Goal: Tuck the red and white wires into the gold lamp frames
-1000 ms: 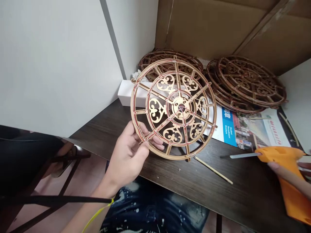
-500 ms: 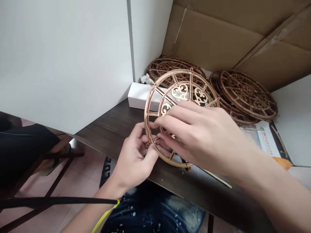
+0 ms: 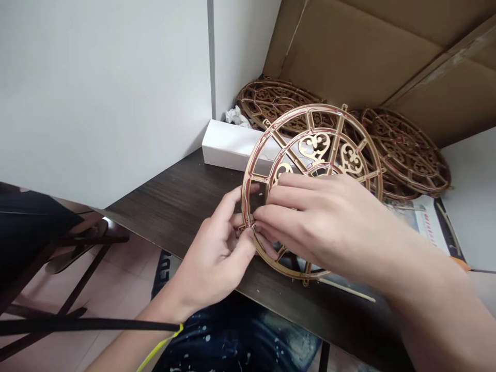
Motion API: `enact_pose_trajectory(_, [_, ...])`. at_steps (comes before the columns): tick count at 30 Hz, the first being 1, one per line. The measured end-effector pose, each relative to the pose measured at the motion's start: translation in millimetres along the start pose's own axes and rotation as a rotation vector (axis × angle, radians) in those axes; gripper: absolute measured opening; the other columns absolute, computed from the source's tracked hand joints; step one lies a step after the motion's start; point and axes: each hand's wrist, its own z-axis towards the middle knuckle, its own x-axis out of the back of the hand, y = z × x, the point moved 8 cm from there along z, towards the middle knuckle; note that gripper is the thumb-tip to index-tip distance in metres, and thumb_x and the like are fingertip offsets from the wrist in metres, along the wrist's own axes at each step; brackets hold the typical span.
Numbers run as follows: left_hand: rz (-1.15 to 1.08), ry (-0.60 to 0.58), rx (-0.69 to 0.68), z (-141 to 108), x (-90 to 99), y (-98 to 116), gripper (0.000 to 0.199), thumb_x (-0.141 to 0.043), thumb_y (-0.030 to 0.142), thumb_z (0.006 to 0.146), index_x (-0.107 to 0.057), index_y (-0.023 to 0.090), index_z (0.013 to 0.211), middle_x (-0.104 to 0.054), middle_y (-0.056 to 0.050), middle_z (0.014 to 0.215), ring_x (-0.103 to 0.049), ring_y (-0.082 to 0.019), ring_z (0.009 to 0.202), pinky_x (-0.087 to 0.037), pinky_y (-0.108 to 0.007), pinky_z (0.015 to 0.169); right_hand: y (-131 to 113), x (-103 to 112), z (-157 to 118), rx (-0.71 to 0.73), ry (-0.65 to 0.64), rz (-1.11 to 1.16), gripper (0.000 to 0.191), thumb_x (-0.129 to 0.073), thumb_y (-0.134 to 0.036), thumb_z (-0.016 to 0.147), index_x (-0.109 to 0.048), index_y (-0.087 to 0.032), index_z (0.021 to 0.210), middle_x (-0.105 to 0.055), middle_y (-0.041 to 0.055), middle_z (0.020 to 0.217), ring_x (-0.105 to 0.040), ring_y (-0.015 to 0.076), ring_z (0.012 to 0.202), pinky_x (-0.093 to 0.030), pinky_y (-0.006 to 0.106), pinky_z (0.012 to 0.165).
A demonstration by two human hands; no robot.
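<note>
Above the front part of the dark surface (image 3: 182,191), a round gold frame (image 3: 335,145) is held tilted up toward the viewer, partly in front of a white box (image 3: 230,142); whether its lower rim touches anything is hard to tell. The step in hand looks like close fingertip work at one spot on the rim, where a spoke meets it and a red strand (image 3: 246,199) runs along the groove. The left hand (image 3: 219,256) grips the frame there, thumb on the near face and fingers curled behind, the wrist bent up from below. The right hand (image 3: 321,217) reaches across from the right, palm down, its forearm slanting over the surface and its knuckles covering the hub. Its fingers are bunched together, tips just beside the left thumb; what they pinch, if anything, is hidden. As a judgement, the next move calls for a firm left hold and small, light right fingertip movements, as pressing hard could tip the frame or pull the strand out of the groove.
</note>
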Motion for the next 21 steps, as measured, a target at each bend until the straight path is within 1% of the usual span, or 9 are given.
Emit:
enact_pose_trajectory(3, [-0.029, -0.026, 0.018, 1.6, -1.4, -1.4, 0.072, -0.058, 0.003, 0.097, -0.039, 0.039, 0.156, -0.078, 0.000, 0.118, -0.077, -0.020, 0.106, -0.063, -0.028, 0.089, -0.5, 0.7, -0.6, 0.042, 0.007, -0.028, 0.028, -0.054, -0.021, 0.102, -0.064, -0.019, 0.076, -0.063, 0.0019, 0.078, -0.056, 0.0187, 0.076, -0.033, 0.034, 0.060])
enact_pose_trajectory(6, [-0.001, -0.028, 0.031, 3.0, -1.8, -1.7, 0.074, -0.058, 0.003, 0.097, -0.040, 0.042, 0.157, -0.077, 0.000, 0.121, -0.076, -0.022, 0.109, -0.064, -0.028, 0.088, -1.8, 0.2, -1.1, 0.077, 0.005, -0.073, 0.028, -0.055, -0.018, 0.099, -0.058, -0.019, 0.072, -0.058, 0.0007, 0.072, -0.052, 0.0179, 0.071, -0.026, 0.035, 0.057])
enact_pose_trajectory(8, [0.019, -0.025, 0.039, 3.4, -1.7, -1.8, 0.074, -0.058, 0.003, 0.096, -0.041, 0.043, 0.156, -0.077, 0.000, 0.122, -0.075, -0.023, 0.111, -0.064, -0.028, 0.087, -1.9, -0.5, -1.7, 0.081, 0.003, -0.087, 0.027, -0.055, -0.016, 0.098, -0.057, -0.019, 0.071, -0.057, 0.0005, 0.070, -0.051, 0.0172, 0.069, -0.023, 0.035, 0.056])
enact_pose_trajectory(12, [0.039, -0.030, 0.041, 4.1, -1.3, -2.5, 0.075, -0.058, 0.003, 0.096, -0.041, 0.042, 0.157, -0.077, -0.001, 0.120, -0.076, -0.024, 0.110, -0.065, -0.030, 0.088, 0.6, -1.2, -2.9, 0.066, 0.007, -0.044, 0.028, -0.054, -0.017, 0.100, -0.056, -0.019, 0.071, -0.056, 0.0006, 0.071, -0.050, 0.0162, 0.069, -0.024, 0.034, 0.057])
enact_pose_trajectory(15, [0.035, -0.039, 0.063, 3.7, 0.0, -5.9, 0.074, -0.058, 0.006, 0.097, -0.038, 0.039, 0.160, -0.077, -0.002, 0.118, -0.076, -0.025, 0.108, -0.066, -0.032, 0.086, 2.7, -3.0, -1.7, 0.064, -0.029, -0.018, 0.029, -0.053, -0.018, 0.101, -0.055, -0.020, 0.072, -0.056, -0.0001, 0.072, -0.050, 0.0168, 0.070, -0.025, 0.034, 0.058])
enact_pose_trajectory(21, [0.044, -0.059, 0.055, 4.6, 0.2, -6.4, 0.061, -0.051, 0.018, 0.105, -0.037, 0.041, 0.159, -0.078, -0.002, 0.115, -0.075, -0.022, 0.109, -0.065, -0.028, 0.084, 2.7, -5.7, 3.3, 0.072, -0.082, -0.064, 0.027, -0.053, -0.016, 0.101, -0.054, -0.021, 0.075, -0.059, -0.0002, 0.076, -0.052, 0.0183, 0.073, -0.026, 0.035, 0.058])
